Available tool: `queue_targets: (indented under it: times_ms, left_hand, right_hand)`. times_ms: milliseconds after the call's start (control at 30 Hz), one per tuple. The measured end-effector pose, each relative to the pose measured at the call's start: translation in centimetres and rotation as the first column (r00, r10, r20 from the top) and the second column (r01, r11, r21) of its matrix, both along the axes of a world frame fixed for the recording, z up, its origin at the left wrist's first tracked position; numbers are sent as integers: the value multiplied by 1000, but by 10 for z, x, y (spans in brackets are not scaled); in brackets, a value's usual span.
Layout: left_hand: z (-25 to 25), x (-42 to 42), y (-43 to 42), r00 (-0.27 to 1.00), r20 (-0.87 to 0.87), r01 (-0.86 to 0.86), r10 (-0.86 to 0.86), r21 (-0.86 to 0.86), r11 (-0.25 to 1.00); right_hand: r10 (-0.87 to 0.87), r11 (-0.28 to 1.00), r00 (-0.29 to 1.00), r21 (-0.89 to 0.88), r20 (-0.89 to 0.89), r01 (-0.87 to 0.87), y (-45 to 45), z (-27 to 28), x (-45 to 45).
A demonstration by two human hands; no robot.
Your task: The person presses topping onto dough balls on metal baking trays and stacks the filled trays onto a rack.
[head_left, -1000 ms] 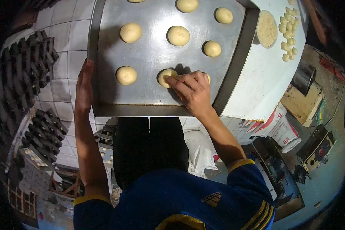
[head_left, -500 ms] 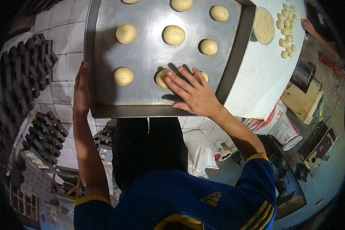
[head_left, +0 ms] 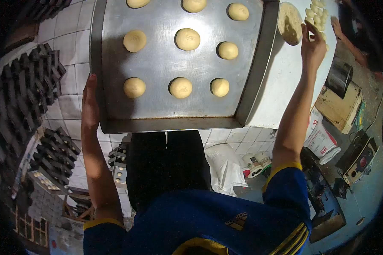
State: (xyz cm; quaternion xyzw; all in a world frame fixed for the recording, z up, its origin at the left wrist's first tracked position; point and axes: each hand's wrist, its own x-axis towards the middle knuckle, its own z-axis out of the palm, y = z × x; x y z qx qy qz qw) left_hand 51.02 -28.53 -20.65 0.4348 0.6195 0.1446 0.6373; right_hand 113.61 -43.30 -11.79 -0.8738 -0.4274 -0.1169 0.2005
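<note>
A metal baking tray point(head_left: 170, 111) reaches across the front of my view, holding several round dough balls point(head_left: 187, 39) set apart in rows. My left hand point(head_left: 90, 104) grips the tray's left wall from outside, its fingers against the side. At the far right, my right hand point(head_left: 312, 49) is over the small pale dough pieces point(head_left: 315, 12) on the white table. Its fingers curl together in a pinch, and whatever lies between the tips is too small to make out. Beside it sits a bowl of pale crumbly powder point(head_left: 290, 25), with the hand's shadow on it.
The white table point(head_left: 281, 91) runs along the tray's right side. Another person's arm point(head_left: 349, 42) shows beyond it. White sacks point(head_left: 225, 168), a dark pot point(head_left: 339, 80) and a printed sack point(head_left: 323, 140) stand below. Stacked dark trays point(head_left: 27, 89) fill the left.
My right hand has left the dough balls at the tray's near right and moved up and right to the small dough pieces. My left hand stays on the tray.
</note>
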Motion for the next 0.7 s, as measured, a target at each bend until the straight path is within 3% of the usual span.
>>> queue_targets:
  times_ms: [67, 167, 333, 400, 467, 567, 600, 700]
  left_hand:
    - [7, 4, 3, 996, 70, 62, -60, -35, 997]
    - [21, 15, 1, 999, -31, -18, 17, -59, 998]
    - [10, 0, 1, 999, 27, 41, -40, -34, 999]
    - [11, -2, 0, 995, 80, 62, -60, -29, 998]
    - [20, 7, 0, 996, -37, 74, -75, -32, 997]
    - [16, 4, 0, 995, -20, 94, -95, -18, 995]
    - [-20, -24, 5, 995, 43, 95, -93, -49, 994]
    - [2, -12, 4, 968, 162, 188, -192, 35, 981]
  right_hand:
    - [73, 956, 993, -290, 96, -42, -2, -13, 40]
    - [36, 907, 999, -421, 21, -24, 10, -10, 29]
    - [-31, 894, 996, -449, -84, -10, 11, -21, 22]
    - [53, 954, 993, -288, -110, -83, 3, -33, 33]
    - [-21, 950, 990, -312, -137, -23, 4, -31, 28]
    - [-78, 945, 989, -326, -129, 32, 3, -38, 34]
    - [-41, 948, 995, -320, -89, 11, 5, -30, 24]
    - [-27, 967, 994, -255, -104, -1, 9, -12, 16]
